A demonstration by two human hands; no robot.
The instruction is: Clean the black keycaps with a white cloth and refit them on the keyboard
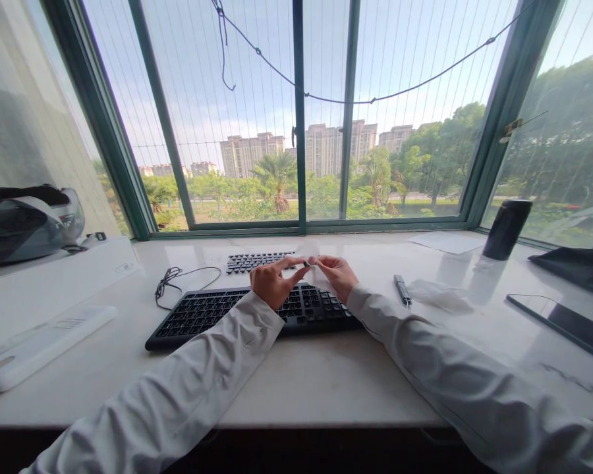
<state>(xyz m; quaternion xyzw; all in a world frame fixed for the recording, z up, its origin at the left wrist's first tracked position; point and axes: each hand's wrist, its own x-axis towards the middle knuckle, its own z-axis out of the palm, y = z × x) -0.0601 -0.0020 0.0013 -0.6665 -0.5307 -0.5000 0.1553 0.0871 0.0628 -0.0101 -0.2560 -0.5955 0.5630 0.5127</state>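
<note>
My left hand (273, 283) is closed in a pinch on a small black piece (307, 263) that looks like a keycap. Touching it from the other side, my right hand (340, 274) pinches a thin white tissue (322, 279), which hangs below the fingers. Both hands are above a black keyboard (178, 327) with a corded end, and they and the sleeves cover part of its right half. Behind it, small black keycaps (247, 263) lie in rows on the white tabletop (346, 388).
At left are a coiled cable (165, 284), a helmet (34, 220) on a white box and a long white object (49, 345). To the right lie a small dark tool (402, 289), crumpled clear plastic (442, 295), paper (445, 242), a black bottle (507, 230) and a phone-like slab (568, 327).
</note>
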